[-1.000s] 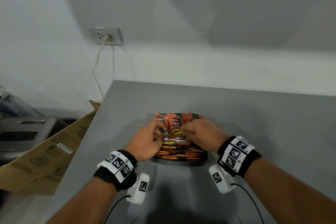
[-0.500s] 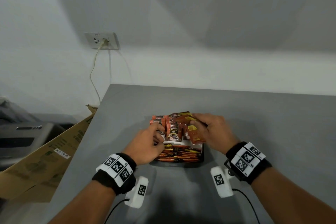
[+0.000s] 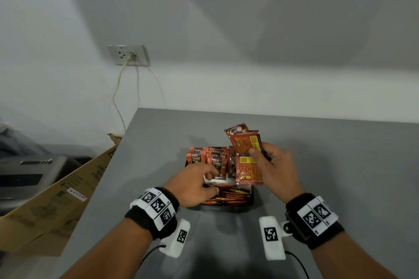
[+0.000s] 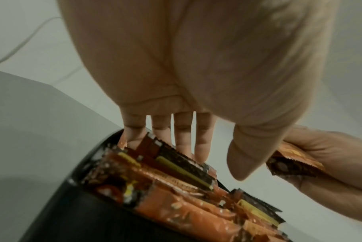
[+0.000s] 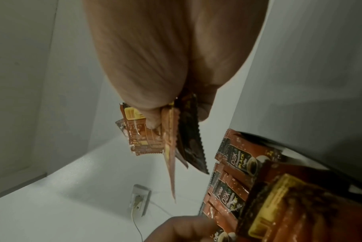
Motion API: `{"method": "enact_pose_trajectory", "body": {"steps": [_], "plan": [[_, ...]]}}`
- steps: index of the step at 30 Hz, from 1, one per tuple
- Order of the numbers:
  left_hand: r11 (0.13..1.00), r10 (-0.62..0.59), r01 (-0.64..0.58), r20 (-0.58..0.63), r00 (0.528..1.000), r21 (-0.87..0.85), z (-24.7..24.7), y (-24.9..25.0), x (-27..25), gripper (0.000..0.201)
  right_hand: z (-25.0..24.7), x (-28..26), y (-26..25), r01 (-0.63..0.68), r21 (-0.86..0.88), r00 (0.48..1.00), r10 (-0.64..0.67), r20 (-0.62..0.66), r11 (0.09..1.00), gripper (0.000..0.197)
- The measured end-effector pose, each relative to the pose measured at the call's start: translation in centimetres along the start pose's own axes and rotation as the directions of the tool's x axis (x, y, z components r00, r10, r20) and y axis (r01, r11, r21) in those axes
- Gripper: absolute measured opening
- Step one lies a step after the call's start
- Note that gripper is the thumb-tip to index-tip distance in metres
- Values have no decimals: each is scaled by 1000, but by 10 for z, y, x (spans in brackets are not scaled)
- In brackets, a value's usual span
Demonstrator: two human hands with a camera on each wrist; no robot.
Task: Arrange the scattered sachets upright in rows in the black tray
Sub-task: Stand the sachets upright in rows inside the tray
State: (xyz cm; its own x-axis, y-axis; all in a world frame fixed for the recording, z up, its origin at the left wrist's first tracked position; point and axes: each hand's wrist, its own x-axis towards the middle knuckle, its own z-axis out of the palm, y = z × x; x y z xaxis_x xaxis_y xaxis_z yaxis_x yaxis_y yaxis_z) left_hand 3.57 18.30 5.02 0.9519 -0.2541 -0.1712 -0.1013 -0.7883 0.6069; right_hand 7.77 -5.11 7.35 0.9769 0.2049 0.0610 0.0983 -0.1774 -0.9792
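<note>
The right hand (image 3: 275, 169) is raised above the right side of the black tray (image 3: 251, 199) and pinches a small fan of sachets (image 3: 246, 156) between thumb and fingers, gripping them near the middle so that their ends splay up and down; from the right wrist view at least three packets can be told apart in that fan, perhaps four, the overlap making a firm count impossible. The left hand (image 3: 195, 184) reaches into the tray with its fingers straight and slightly spread, the fingertips (image 4: 201, 147) pressing against the standing sachets at the far side, gripping nothing. These are thin foil packets, by the look of them very light, limp and slick, with crimped toothed edges; I judge they will slide over each other and topple easily, so they are best taken by a flat face near the middle or by a sealed end, and braced by the other hand while being slotted in. In the tray a far group stands upright (image 3: 207, 158), about six or seven faces visible in two or three ranks, and a near layer lies flat on edge (image 3: 229, 196), too tightly packed to count. One tray sits on the grey table (image 3: 328, 165). Beyond, one wall socket (image 3: 128, 55) with a cord, and a cardboard box (image 3: 56, 199) at the left.
</note>
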Motion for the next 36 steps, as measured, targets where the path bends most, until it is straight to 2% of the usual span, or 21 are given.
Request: {"method": "enact_pose_trajectory", "body": {"steps": [3, 6, 10, 13, 17, 19, 20, 21, 22, 24, 26, 27, 28, 31, 36], "plan": [[993, 69, -76, 83, 994, 94, 4, 5, 5, 35, -2, -6, 1, -13, 5, 1000, 13, -10, 1000, 17], [982, 112, -128, 115, 987, 140, 9, 7, 6, 35, -6, -10, 3, -13, -10, 1000, 12, -27, 1000, 17], [955, 185, -204, 104, 977, 216, 25, -3, -1, 50, -9, -16, 7, -17, -34, 999, 15, -41, 999, 18], [950, 199, -207, 56, 978, 233, 29, -8, -6, 58, -8, -19, 8, -21, -43, 999, 19, -43, 999, 18], [980, 154, -149, -27, 988, 131, 20, -2, -6, 60, -4, -18, 3, -22, -1, 999, 22, -28, 1000, 16], [994, 94, -90, -58, 994, 59, 11, 3, -6, 58, 0, -18, -2, -30, 38, 999, 31, -12, 999, 16], [998, 47, -50, -81, 996, -37, 5, 7, -7, 59, 2, -18, -4, -35, 59, 999, 35, -1, 998, 17], [979, -8, -15, -109, 994, -206, -2, 12, -8, 61, 4, -19, -8, -41, 88, 999, 40, 14, 995, 17], [909, -55, -8, -140, 989, -416, -9, 20, -8, 66, 7, -19, -12, -49, 124, 999, 45, 29, 991, 18], [646, -108, -77, -191, 976, -759, -21, 37, -2, 72, 12, -18, -21, -80, 218, 995, 66, 68, 973, 18], [353, -133, -103, -159, 978, -930, -28, 54, 5, 67, 19, -16, -31, -139, 318, 986, 102, 129, 938, 19], [250, -135, -87, -124, 983, -964, -30, 62, 7, 63, 23, -15, -35, -170, 362, 979, 117, 165, 917, 18], [183, -137, -58, -84, 987, -981, -32, 69, 9, 60, 27, -13, -38, -193, 390, 973, 124, 195, 900, 18], [74, -160, 20, 8, 987, -997, -33, 84, 12, 48, 36, -14, -43, -231, 461, 962, 132, 238, 857, 20], [-49, -251, 15, 27, 968, -999, -30, 85, 16, 30, 37, -20, -37, -271, 512, 943, 117, 312, 816, 33]]}}
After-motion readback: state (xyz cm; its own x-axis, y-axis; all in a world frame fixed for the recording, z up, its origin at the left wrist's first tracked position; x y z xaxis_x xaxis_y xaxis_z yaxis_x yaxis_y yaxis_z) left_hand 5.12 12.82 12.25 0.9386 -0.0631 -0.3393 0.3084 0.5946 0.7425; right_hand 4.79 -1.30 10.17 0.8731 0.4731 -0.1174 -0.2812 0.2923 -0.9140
